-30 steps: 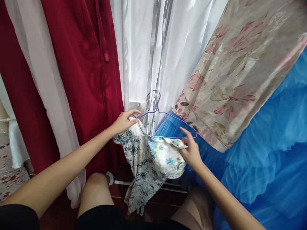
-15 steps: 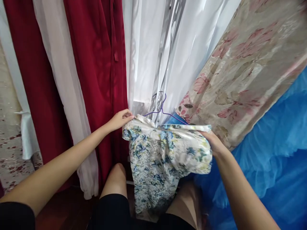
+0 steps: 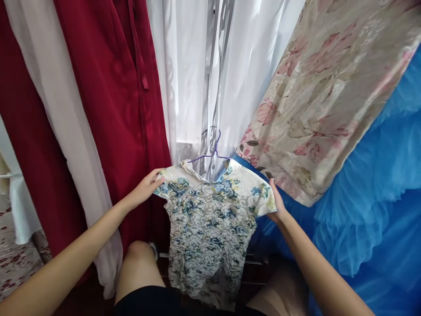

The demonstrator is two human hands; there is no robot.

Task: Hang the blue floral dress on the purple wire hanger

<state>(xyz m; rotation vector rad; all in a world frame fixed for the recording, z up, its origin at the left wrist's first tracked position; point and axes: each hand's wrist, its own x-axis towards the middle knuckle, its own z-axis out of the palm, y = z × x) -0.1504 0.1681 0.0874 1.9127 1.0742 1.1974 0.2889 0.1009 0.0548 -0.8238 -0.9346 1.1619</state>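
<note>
A small white dress with a blue and green flower print [image 3: 208, 219] hangs spread out on a thin purple wire hanger [image 3: 213, 151] in front of me. My left hand [image 3: 144, 189] holds the edge of its left sleeve with closed fingers. My right hand [image 3: 276, 202] grips the right sleeve from behind, fingers partly hidden by the cloth. The hanger's hook sits against a shiny silver strip [image 3: 210, 87] among the hanging clothes.
Hanging garments surround the dress: dark red ones [image 3: 108, 101], a pale sheer one [image 3: 55, 114], white fabric [image 3: 184, 79], a beige one with pink flowers [image 3: 329, 96] and blue tulle [image 3: 371, 210]. My bare knees [image 3: 138, 259] show below.
The dress, bunched over the hanger a second ago, now hangs flat with both sleeves spread. My hands have slid outward from the hanger to the sleeve ends.
</note>
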